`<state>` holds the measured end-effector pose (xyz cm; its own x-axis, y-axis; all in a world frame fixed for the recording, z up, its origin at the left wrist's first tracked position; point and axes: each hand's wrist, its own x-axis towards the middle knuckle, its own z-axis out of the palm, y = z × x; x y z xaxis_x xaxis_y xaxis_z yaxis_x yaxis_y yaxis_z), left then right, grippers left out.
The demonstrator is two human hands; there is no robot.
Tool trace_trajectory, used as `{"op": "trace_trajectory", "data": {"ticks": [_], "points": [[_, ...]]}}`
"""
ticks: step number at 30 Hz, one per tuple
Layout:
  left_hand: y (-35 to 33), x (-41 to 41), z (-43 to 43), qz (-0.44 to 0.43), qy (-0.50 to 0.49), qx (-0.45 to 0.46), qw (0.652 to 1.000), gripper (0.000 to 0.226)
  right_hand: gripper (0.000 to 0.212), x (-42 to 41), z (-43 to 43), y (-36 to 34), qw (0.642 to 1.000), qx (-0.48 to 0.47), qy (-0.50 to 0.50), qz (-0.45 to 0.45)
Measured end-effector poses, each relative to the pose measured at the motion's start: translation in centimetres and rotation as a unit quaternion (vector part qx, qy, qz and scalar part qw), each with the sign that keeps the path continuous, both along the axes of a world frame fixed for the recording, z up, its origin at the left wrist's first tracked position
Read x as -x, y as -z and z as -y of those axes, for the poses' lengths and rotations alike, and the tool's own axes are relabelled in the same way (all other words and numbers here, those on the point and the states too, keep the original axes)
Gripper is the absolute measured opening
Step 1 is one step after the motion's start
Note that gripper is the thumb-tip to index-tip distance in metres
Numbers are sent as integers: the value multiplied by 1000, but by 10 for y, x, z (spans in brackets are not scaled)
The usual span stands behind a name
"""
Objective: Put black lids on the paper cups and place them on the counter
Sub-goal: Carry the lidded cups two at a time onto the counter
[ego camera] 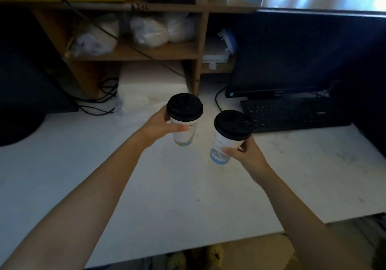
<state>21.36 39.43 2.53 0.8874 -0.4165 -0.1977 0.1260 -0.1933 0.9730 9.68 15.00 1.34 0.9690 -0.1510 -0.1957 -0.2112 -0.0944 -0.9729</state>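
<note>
Two white paper cups are held side by side above the white counter [167, 186], each capped with a black lid. My left hand [160, 126] grips the left cup [183, 133], which has a green print near its base; its black lid [185, 106] sits flat on the rim. My right hand [246, 154] holds the right cup [221, 148], printed blue at the bottom, with its black lid [232, 124] on top. This right cup tilts slightly to the left. Both cups hang a little above the surface, apart from each other.
A black keyboard [292, 113] and a dark monitor [292, 50] stand at the right rear. Wooden shelves [146, 51] with white plastic bags rise behind. Black cables [104, 98] and a white bundle [152, 81] lie at the back. The counter's front edge runs near my feet.
</note>
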Motion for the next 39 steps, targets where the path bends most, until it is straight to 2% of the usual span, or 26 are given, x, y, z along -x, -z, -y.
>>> {"op": "trace_trajectory", "data": {"ticks": [3, 7, 9, 14, 22, 28, 32, 36, 39], "points": [[-30, -3, 9, 20, 13, 12, 1000, 77, 70, -6, 12, -26, 999, -19, 27, 22], [-71, -8, 24, 51, 36, 43, 997, 62, 57, -11, 28, -63, 997, -26, 56, 50], [-89, -10, 33, 71, 41, 52, 995, 62, 53, -12, 37, -81, 996, -17, 61, 62], [-119, -17, 62, 107, 39, 74, 991, 54, 68, -20, 68, -114, 994, -17, 72, 86], [-166, -39, 139, 121, 24, 53, 991, 64, 59, -51, 133, -161, 986, 12, 95, 139], [-232, -70, 216, 187, 26, 62, 980, 69, 54, -98, 193, -223, 973, 42, 126, 190], [-275, -96, 271, 203, -8, 87, 975, 44, 58, -137, 234, -269, 966, 77, 115, 216], [-285, -135, 309, 212, -48, 86, 972, 62, 61, -183, 267, -297, 961, 122, 96, 227], [-278, -157, 327, 200, -70, 69, 975, 72, 63, -217, 288, -295, 964, 122, 87, 218]]}}
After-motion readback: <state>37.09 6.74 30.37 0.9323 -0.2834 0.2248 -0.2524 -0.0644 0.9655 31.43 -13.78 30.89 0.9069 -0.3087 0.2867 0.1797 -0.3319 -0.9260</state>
